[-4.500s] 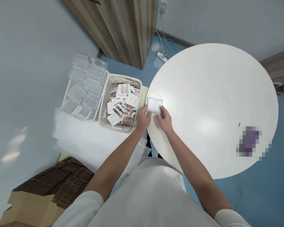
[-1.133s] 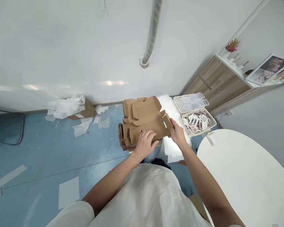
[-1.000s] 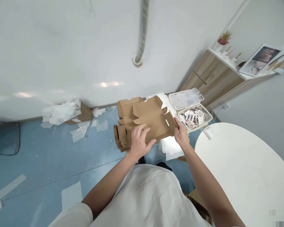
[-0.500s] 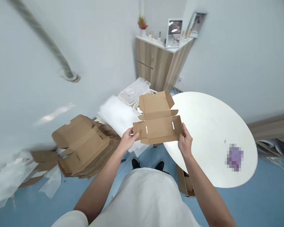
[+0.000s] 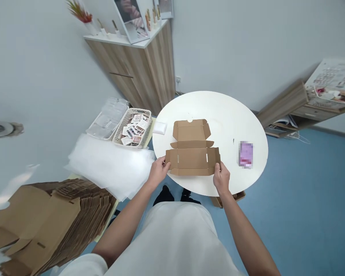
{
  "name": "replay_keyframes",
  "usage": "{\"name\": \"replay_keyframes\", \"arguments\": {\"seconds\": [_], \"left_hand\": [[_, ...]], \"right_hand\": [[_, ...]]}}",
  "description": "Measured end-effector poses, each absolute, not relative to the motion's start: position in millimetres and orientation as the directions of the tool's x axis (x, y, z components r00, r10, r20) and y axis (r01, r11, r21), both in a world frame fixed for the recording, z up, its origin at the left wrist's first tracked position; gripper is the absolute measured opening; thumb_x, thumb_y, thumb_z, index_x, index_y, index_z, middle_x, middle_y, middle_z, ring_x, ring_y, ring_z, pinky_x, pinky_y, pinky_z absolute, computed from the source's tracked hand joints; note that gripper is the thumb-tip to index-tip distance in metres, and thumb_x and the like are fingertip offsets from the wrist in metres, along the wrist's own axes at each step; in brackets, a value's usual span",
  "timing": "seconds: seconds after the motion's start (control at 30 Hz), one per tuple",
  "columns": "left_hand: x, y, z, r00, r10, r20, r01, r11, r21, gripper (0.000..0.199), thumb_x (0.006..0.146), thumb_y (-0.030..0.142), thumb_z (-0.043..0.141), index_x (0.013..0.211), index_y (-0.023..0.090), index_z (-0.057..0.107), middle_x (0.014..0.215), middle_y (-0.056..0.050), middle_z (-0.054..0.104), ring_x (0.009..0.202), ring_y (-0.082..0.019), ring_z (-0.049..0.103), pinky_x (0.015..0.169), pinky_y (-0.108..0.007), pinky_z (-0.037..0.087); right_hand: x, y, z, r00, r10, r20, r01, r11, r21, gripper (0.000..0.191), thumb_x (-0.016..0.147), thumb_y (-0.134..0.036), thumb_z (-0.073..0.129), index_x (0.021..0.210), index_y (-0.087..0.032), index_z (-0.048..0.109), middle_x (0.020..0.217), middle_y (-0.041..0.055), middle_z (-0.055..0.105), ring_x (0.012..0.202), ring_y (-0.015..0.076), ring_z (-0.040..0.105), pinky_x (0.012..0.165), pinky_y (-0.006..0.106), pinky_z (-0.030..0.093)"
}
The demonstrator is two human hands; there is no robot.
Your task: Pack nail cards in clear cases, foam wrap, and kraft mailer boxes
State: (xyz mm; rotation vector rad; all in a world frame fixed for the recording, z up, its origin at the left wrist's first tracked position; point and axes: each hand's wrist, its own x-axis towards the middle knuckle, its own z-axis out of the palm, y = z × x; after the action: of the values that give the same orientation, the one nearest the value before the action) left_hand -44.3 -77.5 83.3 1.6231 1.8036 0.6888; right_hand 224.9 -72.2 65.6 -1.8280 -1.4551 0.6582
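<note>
An unfolded brown cardboard box (image 5: 193,158) is held in front of me, its lid panel and flaps spread out. My left hand (image 5: 158,170) pinches its left side flap, thumb on top. At the opposite end, my right hand (image 5: 221,177) grips the right side flap, which stands partly bent up. Beneath and behind the cardboard is the round white table (image 5: 224,111); I cannot tell whether the box touches it. A small white packet (image 5: 160,128) lies near the table's left edge, and a blurred-out purple item (image 5: 245,155) lies on the right.
To the left are a stack of flat cardboard boxes (image 5: 83,214), white foam sheets (image 5: 112,161), a basket of small cards (image 5: 134,128) and a clear plastic container (image 5: 109,117). A wooden cabinet (image 5: 132,73) stands behind, a low shelf (image 5: 287,111) at right.
My view has turned to the right. The cardboard box, held in both hands throughout, has moved from beside the table to over it.
</note>
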Motion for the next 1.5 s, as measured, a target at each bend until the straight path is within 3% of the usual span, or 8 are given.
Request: {"name": "replay_keyframes", "arguments": {"seconds": [0.17,0.7,0.87,1.0,1.17,1.3,1.4,1.5], "left_hand": [[-28,-53,65,0.033,0.991,-0.126,0.701,0.067,0.71,0.031,0.078,0.027,0.043,0.103,0.018,0.058,0.081,-0.003,0.062,0.065,-0.014,0.053,0.063,-0.026,0.044],[-5,4,3,0.167,0.951,-0.26,0.654,0.09,0.751,0.038,0.078,0.027,0.048,0.114,0.016,0.05,0.094,-0.006,0.06,0.077,-0.016,0.059,0.073,-0.029,0.046],[-1,-26,13,0.278,0.961,0.003,0.791,-0.23,0.567,0.068,0.067,0.045,0.061,0.124,0.017,0.039,0.126,-0.015,0.041,0.117,-0.03,0.037,0.094,-0.044,0.032],[12,-45,20,0.546,0.838,-0.009,0.767,-0.495,0.409,0.045,0.065,0.037,0.065,0.106,0.022,0.054,0.122,-0.011,0.047,0.116,-0.03,0.037,0.098,-0.049,0.019],[28,-37,11,0.583,0.806,-0.103,0.791,-0.534,0.299,0.017,0.075,0.02,0.052,0.09,0.021,0.058,0.093,-0.007,0.059,0.093,-0.022,0.051,0.095,-0.048,0.022],[35,-23,8,0.565,0.802,-0.194,0.819,-0.517,0.25,0.022,0.076,0.012,0.043,0.089,0.02,0.059,0.085,-0.005,0.06,0.076,-0.017,0.055,0.096,-0.049,0.02],[42,-12,13,0.545,0.809,-0.221,0.834,-0.494,0.245,0.036,0.072,0.013,0.047,0.106,0.021,0.055,0.105,-0.01,0.058,0.093,-0.022,0.054,0.098,-0.049,0.017],[52,1,20,0.502,0.831,-0.241,0.862,-0.458,0.218,0.058,0.07,0.022,0.053,0.127,0.019,0.04,0.129,-0.015,0.042,0.121,-0.03,0.035,0.101,-0.05,0.013]], "right_hand": [[245,-81,47,0.321,0.947,-0.028,0.665,-0.246,-0.705,0.031,0.085,-0.032,0.027,0.073,-0.019,0.052,0.073,0.0036,0.048,0.066,0.0168,0.046,0.064,0.03,0.037],[263,-81,9,0.365,0.88,-0.304,0.632,-0.473,-0.613,0.036,0.077,-0.027,0.03,0.1,-0.016,0.056,0.091,0.0094,0.057,0.084,0.0215,0.052,0.072,0.033,0.041],[272,-74,12,0.459,0.847,-0.268,0.658,-0.527,-0.537,0.059,0.075,-0.041,0.042,0.127,-0.013,0.037,0.117,0.0156,0.047,0.105,0.0271,0.045,0.087,0.04,0.037],[284,-41,20,0.454,0.864,-0.216,0.665,-0.49,-0.563,0.065,0.074,-0.048,0.045,0.129,-0.015,0.035,0.125,0.0146,0.043,0.118,0.0283,0.035,0.095,0.042,0.031],[295,26,17,0.346,0.862,-0.371,0.51,-0.505,-0.697,0.059,0.077,-0.05,0.042,0.126,-0.018,0.038,0.114,0.0104,0.054,0.103,0.0214,0.05,0.085,0.033,0.038],[298,62,2,0.272,0.868,-0.415,0.543,-0.494,-0.679,0.036,0.081,-0.041,0.033,0.102,-0.019,0.054,0.094,0.0068,0.061,0.082,0.0188,0.054,0.074,0.031,0.038],[297,73,-5,0.237,0.883,-0.406,0.607,-0.461,-0.648,0.028,0.082,-0.037,0.03,0.079,-0.021,0.054,0.075,0.0036,0.06,0.068,0.0175,0.05,0.066,0.029,0.036],[296,73,-7,0.227,0.891,-0.394,0.634,-0.442,-0.634,0.027,0.083,-0.036,0.028,0.071,-0.022,0.048,0.063,0.0001,0.055,0.06,0.0157,0.046,0.065,0.029,0.033]]}}
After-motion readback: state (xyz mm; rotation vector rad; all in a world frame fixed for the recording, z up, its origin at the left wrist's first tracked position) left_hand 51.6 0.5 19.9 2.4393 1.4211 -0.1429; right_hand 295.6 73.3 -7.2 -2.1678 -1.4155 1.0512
